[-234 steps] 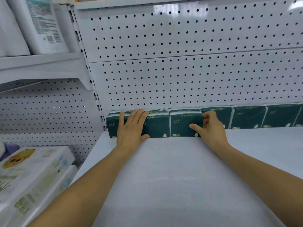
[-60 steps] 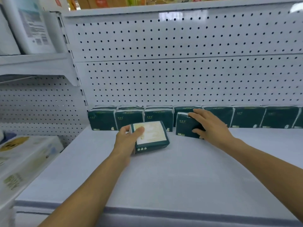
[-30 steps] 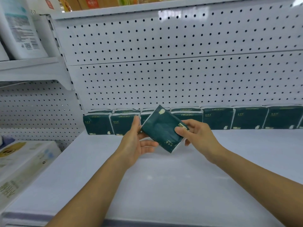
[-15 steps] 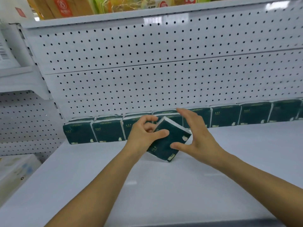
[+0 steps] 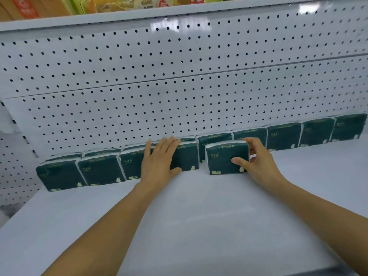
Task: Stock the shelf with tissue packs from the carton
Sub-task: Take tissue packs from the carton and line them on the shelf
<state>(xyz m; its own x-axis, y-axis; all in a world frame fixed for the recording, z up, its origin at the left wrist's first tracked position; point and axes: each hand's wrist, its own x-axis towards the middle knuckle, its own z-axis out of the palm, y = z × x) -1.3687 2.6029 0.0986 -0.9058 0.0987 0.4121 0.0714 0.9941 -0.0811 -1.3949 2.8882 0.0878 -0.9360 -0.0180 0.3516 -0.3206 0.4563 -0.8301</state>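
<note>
Second row of tissue packs (image 5: 101, 170) is going in along the pegboard (image 5: 179, 86), starting at the shelf's (image 5: 199, 226) left end. Left hand (image 5: 159, 160) is spread flat, pressing on a front pack to hold it in line. Right hand (image 5: 256, 162) pinches the newest pack (image 5: 225, 158), thumb on the face, fingers behind. Small gap there, so I'd guess next is nudging it left till it's flush

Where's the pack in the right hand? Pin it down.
In the head view, the pack stands upright on the white shelf, right of centre, gripped by the right hand, just right of the left hand.
</note>
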